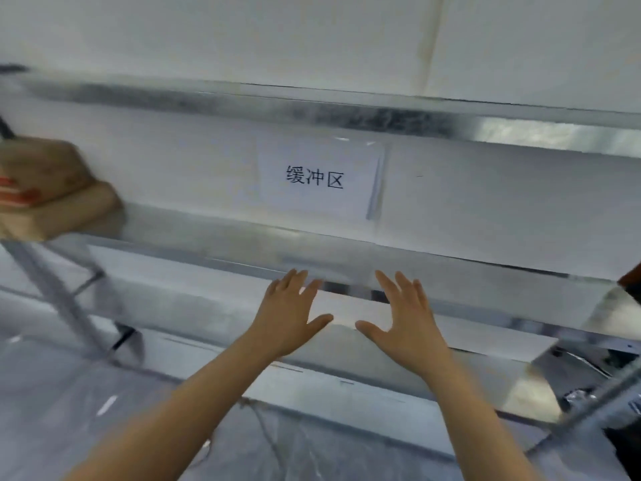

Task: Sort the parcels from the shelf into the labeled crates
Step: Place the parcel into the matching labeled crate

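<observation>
Parcels point(52, 189), brown and blurred, lie stacked at 9 o'clock on the metal shelf point(208, 234), well apart from both hands. Left hand point(288, 314) and right hand point(406, 317), toward 6 o'clock, are raised side by side, fingers straight and spread, holding nothing; whether the fingertips touch the shelf's front edge cannot be told. Paper sign point(315, 178) reading 缓冲区 hangs at 12 o'clock from them.
</observation>
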